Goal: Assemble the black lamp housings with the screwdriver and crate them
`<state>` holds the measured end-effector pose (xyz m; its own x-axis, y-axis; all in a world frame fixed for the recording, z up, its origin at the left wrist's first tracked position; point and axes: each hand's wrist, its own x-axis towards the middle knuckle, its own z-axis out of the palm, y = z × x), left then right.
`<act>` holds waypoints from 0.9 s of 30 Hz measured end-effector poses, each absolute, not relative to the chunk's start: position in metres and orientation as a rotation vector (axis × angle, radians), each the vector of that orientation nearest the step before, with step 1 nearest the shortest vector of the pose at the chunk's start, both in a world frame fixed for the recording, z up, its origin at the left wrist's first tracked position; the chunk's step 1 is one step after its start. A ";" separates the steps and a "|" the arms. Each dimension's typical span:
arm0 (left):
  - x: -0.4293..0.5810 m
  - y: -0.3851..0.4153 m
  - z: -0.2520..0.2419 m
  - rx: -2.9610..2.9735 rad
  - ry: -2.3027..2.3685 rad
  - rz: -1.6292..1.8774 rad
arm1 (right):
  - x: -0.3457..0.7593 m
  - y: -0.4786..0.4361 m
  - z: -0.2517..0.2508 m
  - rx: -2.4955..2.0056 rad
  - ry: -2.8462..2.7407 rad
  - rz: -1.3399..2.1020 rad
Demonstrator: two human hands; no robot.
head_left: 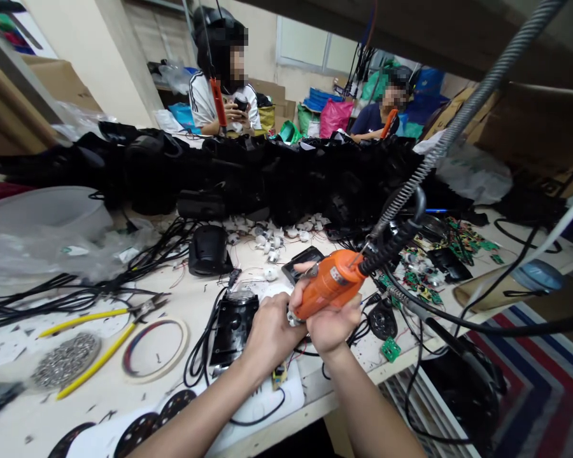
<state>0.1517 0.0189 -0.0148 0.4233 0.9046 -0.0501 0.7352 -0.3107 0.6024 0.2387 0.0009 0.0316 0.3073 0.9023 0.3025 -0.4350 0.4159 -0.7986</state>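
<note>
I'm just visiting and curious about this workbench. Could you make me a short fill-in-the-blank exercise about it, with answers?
1. The right hand holds a power tool whose body is coloured ____, while the left hand is close to its lower end.
2. A pile of small metal parts lies between the handles of the pliers, which are coloured ____.
3. The small circuit board near the table's front edge is ____.
4. Beyond the black heap, ____ other people can be seen.

Missing words: orange; yellow; green; two.
</note>
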 end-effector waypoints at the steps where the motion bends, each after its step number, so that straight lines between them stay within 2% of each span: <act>1: 0.152 0.019 -0.015 2.132 1.382 0.400 | 0.239 0.001 0.031 -0.664 -0.843 0.974; 27: 0.151 0.019 -0.005 2.034 1.346 0.386 | 0.239 0.021 0.024 -0.704 -0.925 1.113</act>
